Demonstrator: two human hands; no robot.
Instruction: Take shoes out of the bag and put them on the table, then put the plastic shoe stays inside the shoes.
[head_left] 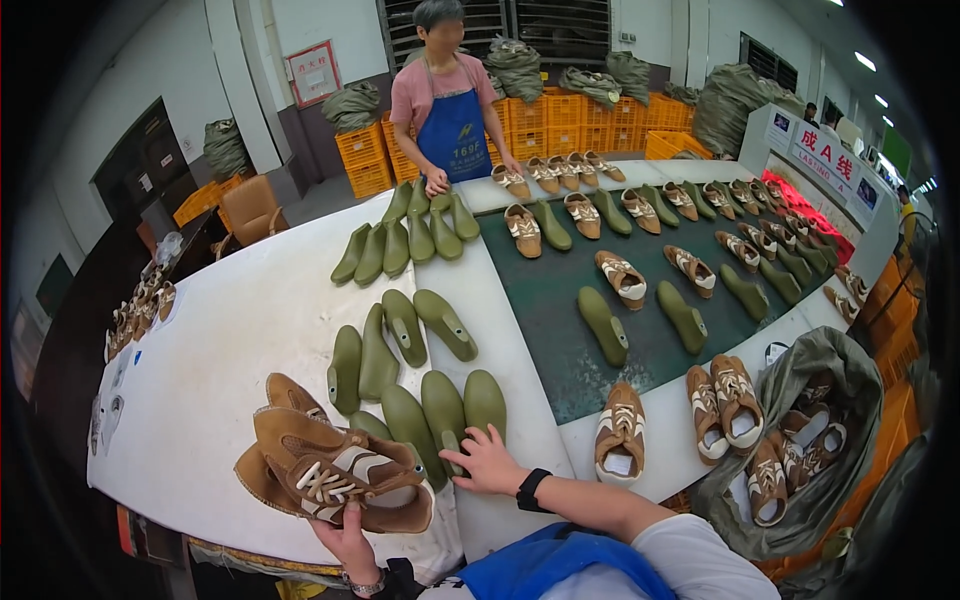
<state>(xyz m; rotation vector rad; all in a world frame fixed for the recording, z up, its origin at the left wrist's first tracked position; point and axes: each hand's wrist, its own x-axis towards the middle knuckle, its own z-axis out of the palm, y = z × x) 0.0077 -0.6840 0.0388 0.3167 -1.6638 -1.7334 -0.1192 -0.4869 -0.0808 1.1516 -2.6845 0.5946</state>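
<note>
In the head view, a brown shoe upper (340,478) is being held in the lower left of the frame by the left hand (350,540), its grip clenched on the lower edge and its long axis running left to right. The right hand (487,462), grip released and fingers spread, is being laid on a green shoe last (443,410) just right of the upper on the white bench (220,340), making it the nearer hand to the lasts.

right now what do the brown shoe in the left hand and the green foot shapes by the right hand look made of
Brown shoe in the left hand: looks like suede or nubuck, matte and nappy, with paler side panels and white laces; leather or synthetic cannot be told.

Green lasts touched by the right hand: probably moulded plastic, smooth, uniform olive with a dull sheen.
</note>
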